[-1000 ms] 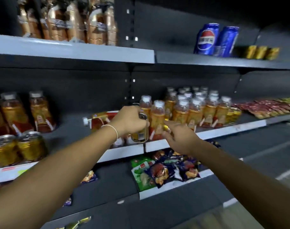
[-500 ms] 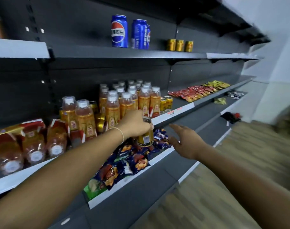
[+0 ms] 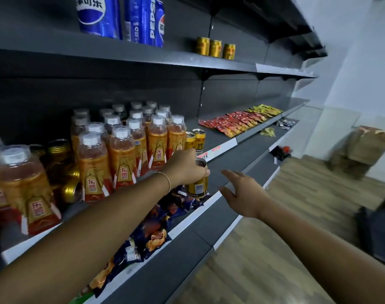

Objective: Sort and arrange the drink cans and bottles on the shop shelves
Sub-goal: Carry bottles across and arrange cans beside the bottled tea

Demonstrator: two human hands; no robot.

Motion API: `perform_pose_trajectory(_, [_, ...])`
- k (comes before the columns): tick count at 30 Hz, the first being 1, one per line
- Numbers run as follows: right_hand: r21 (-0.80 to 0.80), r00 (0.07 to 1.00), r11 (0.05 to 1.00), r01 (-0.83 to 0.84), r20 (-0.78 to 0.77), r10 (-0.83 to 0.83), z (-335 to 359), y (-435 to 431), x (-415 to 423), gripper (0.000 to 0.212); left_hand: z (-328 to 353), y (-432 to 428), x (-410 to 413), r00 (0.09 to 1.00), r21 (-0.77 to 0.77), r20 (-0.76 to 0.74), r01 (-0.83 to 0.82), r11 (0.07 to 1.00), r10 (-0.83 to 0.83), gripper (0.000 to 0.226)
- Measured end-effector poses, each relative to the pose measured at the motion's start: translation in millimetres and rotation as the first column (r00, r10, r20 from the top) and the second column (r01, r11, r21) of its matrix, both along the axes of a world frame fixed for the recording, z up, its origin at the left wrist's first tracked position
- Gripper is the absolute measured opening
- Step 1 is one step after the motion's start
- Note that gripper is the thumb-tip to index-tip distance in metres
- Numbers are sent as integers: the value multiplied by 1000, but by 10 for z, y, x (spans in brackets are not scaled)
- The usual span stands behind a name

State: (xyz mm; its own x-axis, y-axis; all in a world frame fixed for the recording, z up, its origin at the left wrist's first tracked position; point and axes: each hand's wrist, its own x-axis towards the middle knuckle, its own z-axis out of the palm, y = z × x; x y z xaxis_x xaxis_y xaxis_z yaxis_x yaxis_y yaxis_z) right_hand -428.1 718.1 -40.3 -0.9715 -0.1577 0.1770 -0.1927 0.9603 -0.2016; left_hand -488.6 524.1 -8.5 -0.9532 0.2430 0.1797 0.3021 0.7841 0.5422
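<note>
Since half a second ago your view has swung right and closer along the shelves. Your left hand (image 3: 183, 170) has carried the small gold metal drink can (image 3: 198, 185) rightward past the last bottle, while your right hand (image 3: 244, 191) has stayed open beside it. Take your bearings from the tall dark grey metal shelving (image 3: 231, 66). Its middle shelf (image 3: 213, 140) carries a large block of clear plastic bottles with white caps and orange labels (image 3: 125, 154). Just right of that block stand two matching small gold cans (image 3: 194, 139), upright and side by side. Your can hangs in the air in front of that shelf's edge, below the pair and above the blue snack packets (image 3: 165, 216) on the shelf beneath. Your left fingers (image 3: 205, 172) curl over its rim and upper wall, gripping it from above; the right hand's fingers (image 3: 231, 174) are spread and hold nothing. That pair looks like the can's proper place. Lift it clear of the white price strip (image 3: 222, 148) first, keep it upright, then lower it onto the bare shelf just beside the pair. Let go only once its base sits flat, and keep your knuckles off the nearest bottle.
</note>
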Motion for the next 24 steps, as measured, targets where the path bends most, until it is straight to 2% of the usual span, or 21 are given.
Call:
perform_pose_trajectory(8, [-7, 1000, 1000, 10, 8, -10, 205, 189, -1033, 62, 209, 344, -997, 998, 43, -64, 18, 999, -15, 44])
perform_pose_trajectory(12, [-32, 1000, 999, -12, -23, 11, 283, 263, -1397, 61, 252, 478, -1334, 997, 117, -69, 26, 993, -18, 49])
perform_pose_trajectory(17, [-116, 995, 990, -81, -61, 75, 350, 338, -1817, 47, 264, 651, -1668, 995, 139, -97, 6, 990, 7, 65])
perform_pose_trajectory(20, [-198, 990, 972, -124, -89, 108, 367, 413, -2092, 40, 272, 781, -1820, 992, 140, -121, -23, 990, 40, 57])
perform_pose_trajectory(24, [-346, 972, 911, -222, -152, 179, 404, 587, -2488, 48, 326, 963, -2069, 982, 171, -176, -39, 984, 70, 38])
